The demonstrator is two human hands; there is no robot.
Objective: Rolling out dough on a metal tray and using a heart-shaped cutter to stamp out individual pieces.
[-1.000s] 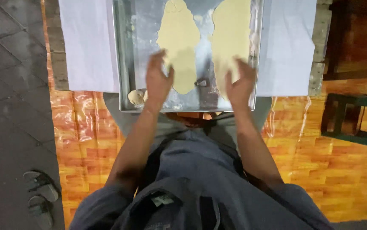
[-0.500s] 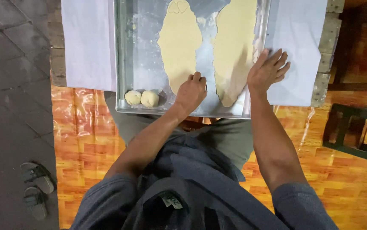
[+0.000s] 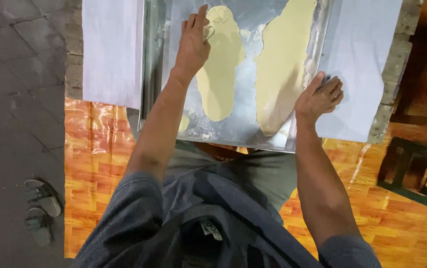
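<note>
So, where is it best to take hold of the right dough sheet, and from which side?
Take the right dough sheet at its narrow near end, from below, by the tray edge. It lies flat and thin, so hands should slide under that rounded tip; the right hand is nearest, probably easiest.

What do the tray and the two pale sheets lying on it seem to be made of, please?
The tray looks like bare metal, probably aluminium or steel: grey, dully reflective, with a folded rim. The two pale sheets, left and right, look like rolled dough: matte, cream-yellow, soft uneven edges, with shapes pressed in by the left hand. White dusting nearby suggests flour.
</note>
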